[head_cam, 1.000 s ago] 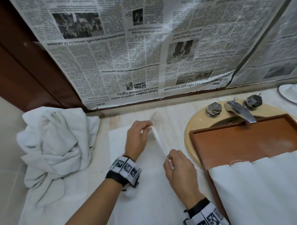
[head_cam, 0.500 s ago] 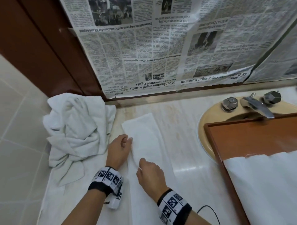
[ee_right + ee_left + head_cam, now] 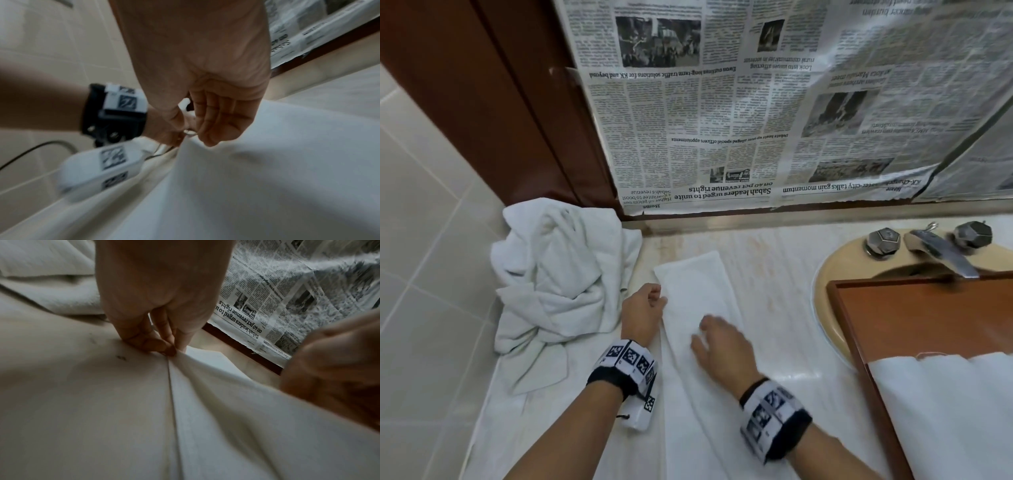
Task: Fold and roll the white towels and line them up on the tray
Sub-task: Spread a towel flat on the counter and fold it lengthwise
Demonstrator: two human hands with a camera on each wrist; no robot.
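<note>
On the tabletop, the left hand still pinches the folded towel's edge; the right hand, its grip now loose, has slid onto it.

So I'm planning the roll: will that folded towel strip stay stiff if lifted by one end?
Probably not. The folded towel puckers where the left hand pinches its edge, so it likely droops. It looks thin and light, so it may slide on the smooth counter.

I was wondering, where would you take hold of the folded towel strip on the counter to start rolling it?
I'd grip the folded towel strip at its far short end, coming from above with both hands. That end lies flat and free on the counter, so rolling likely runs toward you. The left hand pinches its left edge.
</note>
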